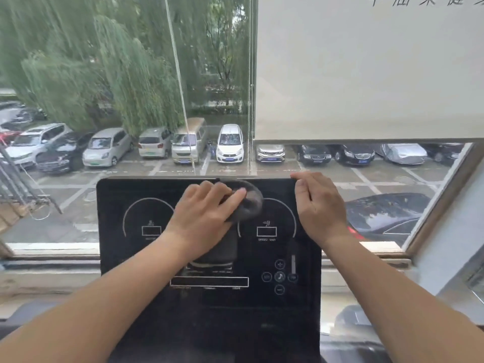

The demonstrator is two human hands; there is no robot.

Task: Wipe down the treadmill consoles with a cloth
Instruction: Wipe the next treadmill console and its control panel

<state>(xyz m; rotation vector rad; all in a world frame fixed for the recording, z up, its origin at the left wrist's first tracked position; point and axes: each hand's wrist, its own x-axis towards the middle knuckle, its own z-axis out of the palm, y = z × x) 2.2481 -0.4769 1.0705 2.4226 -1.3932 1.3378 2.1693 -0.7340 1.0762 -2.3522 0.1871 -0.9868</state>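
A black treadmill console (136,258) with white dial outlines and round buttons fills the lower middle of the head view. My left hand (201,218) lies on its upper middle and grips a dark grey cloth (248,203), which is bunched against the screen near the top edge. Part of the cloth is hidden under my palm. My right hand (319,205) holds the console's top right corner, fingers curled over the upper edge.
Right behind the console is a large window (131,87) looking down on trees and parked cars. A pale roller blind (366,69) covers its upper right. A window sill (52,258) runs left and right behind the console.
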